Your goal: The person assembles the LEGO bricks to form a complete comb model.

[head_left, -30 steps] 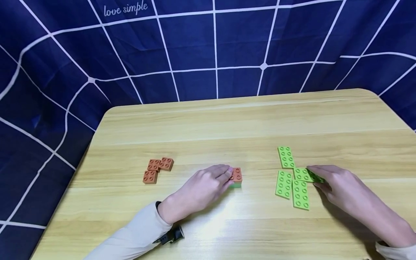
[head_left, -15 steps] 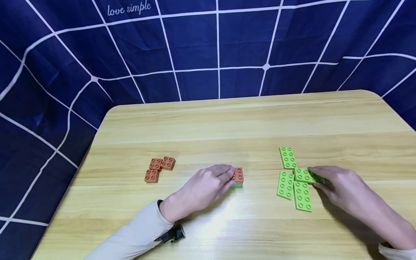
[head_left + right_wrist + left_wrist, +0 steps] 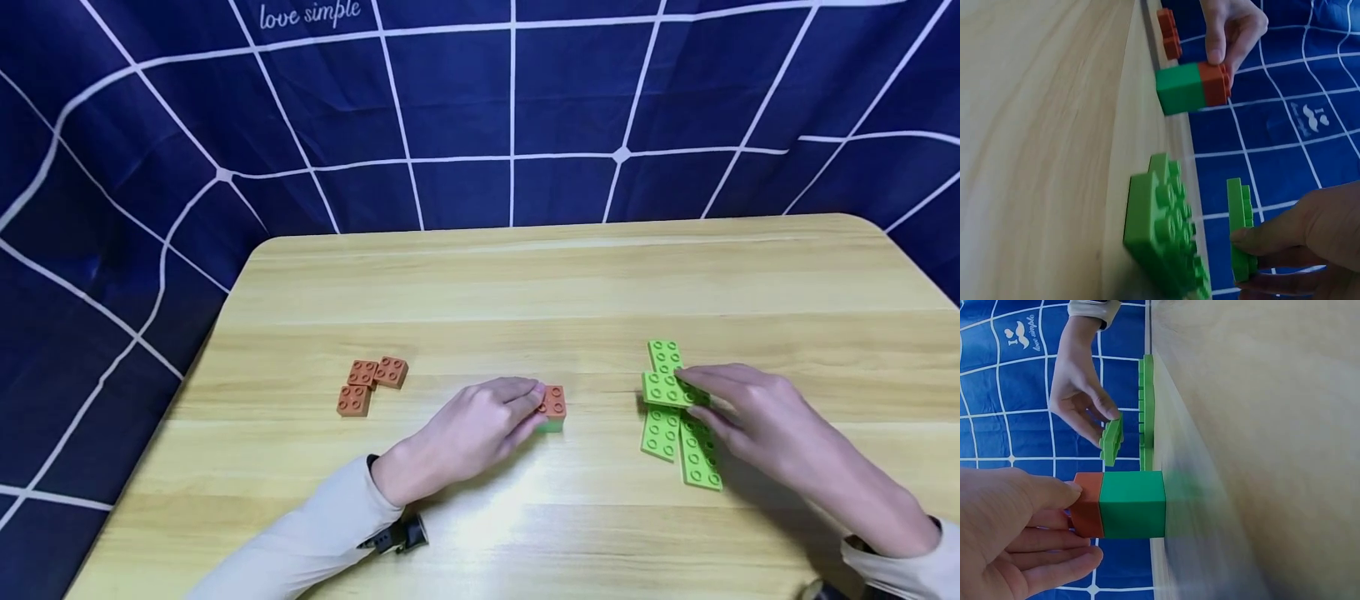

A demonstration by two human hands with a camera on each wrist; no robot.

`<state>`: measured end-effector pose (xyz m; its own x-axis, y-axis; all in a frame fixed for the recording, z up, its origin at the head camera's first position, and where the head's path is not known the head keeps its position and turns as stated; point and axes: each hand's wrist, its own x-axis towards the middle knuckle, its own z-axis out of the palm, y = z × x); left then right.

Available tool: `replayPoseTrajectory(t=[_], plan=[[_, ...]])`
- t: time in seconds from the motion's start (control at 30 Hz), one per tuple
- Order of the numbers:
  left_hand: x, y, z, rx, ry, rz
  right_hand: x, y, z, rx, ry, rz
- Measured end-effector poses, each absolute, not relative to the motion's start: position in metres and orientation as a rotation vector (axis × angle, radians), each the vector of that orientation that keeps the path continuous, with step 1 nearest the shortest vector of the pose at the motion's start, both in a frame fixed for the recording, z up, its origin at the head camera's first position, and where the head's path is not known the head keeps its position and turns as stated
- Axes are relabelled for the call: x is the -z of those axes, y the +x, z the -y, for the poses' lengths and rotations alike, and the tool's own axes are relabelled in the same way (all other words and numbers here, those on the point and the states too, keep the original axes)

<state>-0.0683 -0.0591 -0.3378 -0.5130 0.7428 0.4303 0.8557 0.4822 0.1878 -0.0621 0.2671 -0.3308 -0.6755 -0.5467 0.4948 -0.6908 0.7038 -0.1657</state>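
My left hand (image 3: 472,429) pinches a small orange brick (image 3: 556,400) that sits on top of a taller green block (image 3: 1134,505) standing on the table. Between the thumb and fingers of my right hand (image 3: 757,417) is a flat light-green brick (image 3: 657,389), raised above the other green ones. Beneath it lie three more flat light-green bricks, studs up: one at the back (image 3: 663,354), a slanted brick in front (image 3: 659,437) and a longer-looking brick to its right (image 3: 701,462). The raised brick partly covers them in the head view.
Three orange bricks (image 3: 353,401) lie grouped on the left part of the wooden table (image 3: 450,292). A blue cloth with white lines (image 3: 450,100) hangs behind and beside the table. A dark wrist device (image 3: 405,535) shows below the left sleeve.
My right hand has lifted a flat green brick off the table and moved it left over the other green bricks. The left hand stays on the orange brick; the view has shifted slightly.
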Motion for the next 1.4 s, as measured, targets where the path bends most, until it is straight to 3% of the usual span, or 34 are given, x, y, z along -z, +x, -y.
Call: replayPoseTrajectory(t=[1.4], plan=[[0.338,-0.067,0.059,0.847,-1.229,2.575,0.309,-0.062,-0.195,-0.56,1.165,2.5]])
